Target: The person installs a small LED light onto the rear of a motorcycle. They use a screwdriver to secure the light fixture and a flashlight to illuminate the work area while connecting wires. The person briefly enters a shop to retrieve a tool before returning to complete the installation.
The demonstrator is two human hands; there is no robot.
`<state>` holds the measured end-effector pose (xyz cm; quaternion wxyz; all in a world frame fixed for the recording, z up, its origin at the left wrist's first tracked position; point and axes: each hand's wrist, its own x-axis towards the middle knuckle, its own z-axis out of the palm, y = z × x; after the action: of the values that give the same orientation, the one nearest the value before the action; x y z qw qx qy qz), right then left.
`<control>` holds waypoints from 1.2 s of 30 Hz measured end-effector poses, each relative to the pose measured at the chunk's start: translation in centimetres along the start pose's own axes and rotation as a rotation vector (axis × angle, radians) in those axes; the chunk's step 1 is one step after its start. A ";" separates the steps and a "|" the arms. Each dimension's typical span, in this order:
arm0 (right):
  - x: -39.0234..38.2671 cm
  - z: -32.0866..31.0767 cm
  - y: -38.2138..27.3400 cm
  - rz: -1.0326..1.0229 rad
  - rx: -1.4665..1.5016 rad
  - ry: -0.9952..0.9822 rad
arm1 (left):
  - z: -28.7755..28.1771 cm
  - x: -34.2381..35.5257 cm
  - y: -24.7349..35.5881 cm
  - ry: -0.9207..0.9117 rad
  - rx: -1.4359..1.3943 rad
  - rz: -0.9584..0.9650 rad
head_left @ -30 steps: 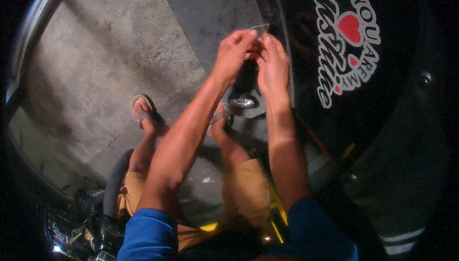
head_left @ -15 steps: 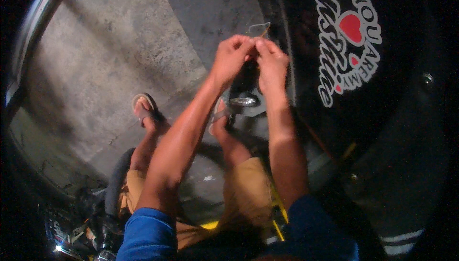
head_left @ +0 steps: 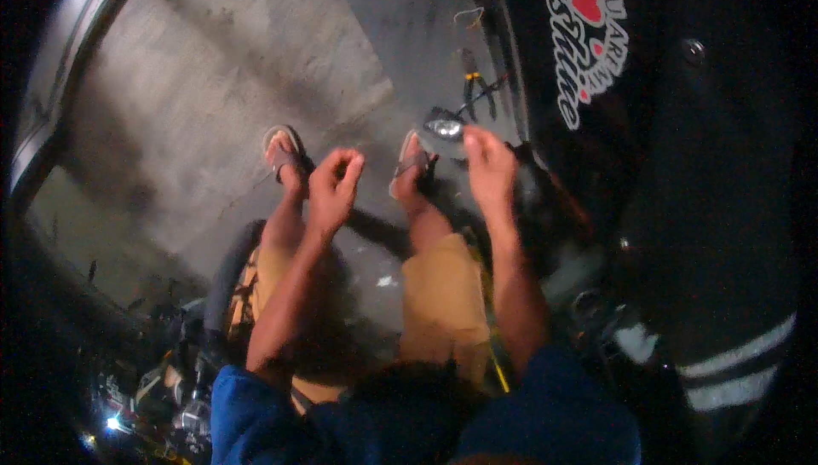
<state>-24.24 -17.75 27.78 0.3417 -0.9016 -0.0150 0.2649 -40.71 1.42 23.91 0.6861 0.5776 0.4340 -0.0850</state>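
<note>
A small shiny metal part with a bright reflective face [head_left: 444, 128] sits low, just in front of the toes of the person's right foot and close beside the dark glossy body panel [head_left: 682, 167] that fills the right of the view. The right hand [head_left: 487, 162] hangs just beside and below that part, fingers curled loosely downward; whether a fingertip actually touches it cannot be told, and the hand grips nothing that shows. The left hand [head_left: 334, 188] is held apart, over the gap between the knees, its thumb and fingertips drawn together in a pinch — anything held between them is too small to make out. Both forearms come up from blue sleeves [head_left: 256, 414] at the lower edge, and the person crouches in tan shorts [head_left: 443, 294], each foot in a strapped sandal: the left sandal [head_left: 284, 151] flat on the grey concrete floor [head_left: 196, 73], the right sandal [head_left: 412, 162] next to the metal part. On the floor beyond the part lies a pair of dark pliers with yellow-marked handles [head_left: 477, 86], well clear of both hands. The body panel carries a white and red sticker with a heart shape [head_left: 588, 22] — lower down it shows pale grey stripes [head_left: 733, 371]. A cluttered heap of dark metal pieces [head_left: 170, 380] lies at the lower left.
</note>
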 end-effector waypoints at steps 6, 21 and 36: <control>-16.3 -4.1 2.6 0.262 -0.372 -0.459 | -11.3 -15.3 -3.0 -0.118 0.424 -0.140; -31.1 -9.6 -4.1 0.337 -0.100 -0.337 | -18.3 -27.0 11.1 -0.441 1.032 0.136; -42.3 -8.5 5.7 0.565 -0.426 -0.553 | -26.2 -29.5 11.3 -0.512 0.465 0.013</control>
<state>-57.34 -36.06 49.29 0.0459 -0.8158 0.0871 0.5699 -64.78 16.34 53.65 0.6233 0.6814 0.2129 -0.3193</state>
